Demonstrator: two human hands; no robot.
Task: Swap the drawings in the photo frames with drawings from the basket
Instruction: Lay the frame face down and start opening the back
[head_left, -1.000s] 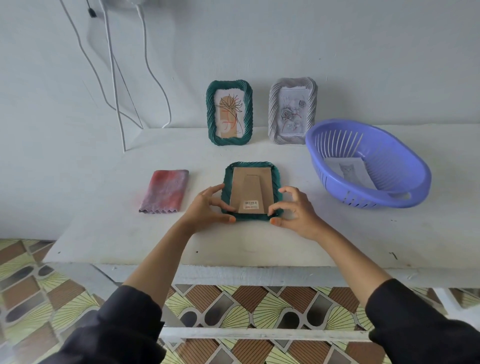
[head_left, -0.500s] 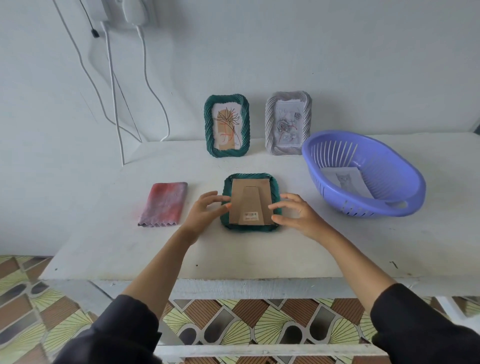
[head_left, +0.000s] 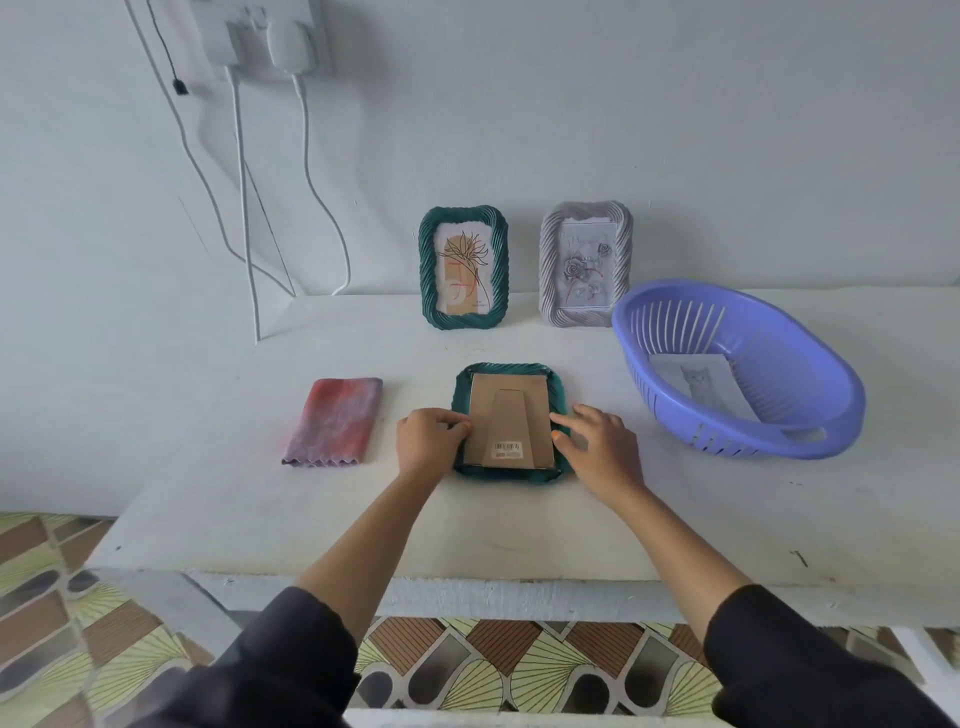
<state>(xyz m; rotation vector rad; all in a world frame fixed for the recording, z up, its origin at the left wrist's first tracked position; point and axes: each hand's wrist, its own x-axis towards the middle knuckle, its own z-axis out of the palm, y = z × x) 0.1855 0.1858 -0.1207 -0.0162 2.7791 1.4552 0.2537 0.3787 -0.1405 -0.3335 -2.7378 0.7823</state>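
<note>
The face-down green frame (head_left: 510, 423) lies on the tabletop (head_left: 218, 483), its cardboard backing (head_left: 508, 427) upward; it is pressed at its sides by the left hand (head_left: 428, 440) and right hand (head_left: 597, 448), fingers spread, nothing clasped; the cat drawing (head_left: 702, 387) waits in the purple basket (head_left: 748, 423); if the backing is pried unevenly, it could bend, or the frame could slide.

White tabletop (head_left: 519, 530), carrying: face-down green frame (head_left: 511, 475) centre, folded reddish cloth (head_left: 335, 421) left, purple basket (head_left: 737, 369) right, upright green frame (head_left: 462, 267) and grey frame (head_left: 584, 265) at the back.
</note>
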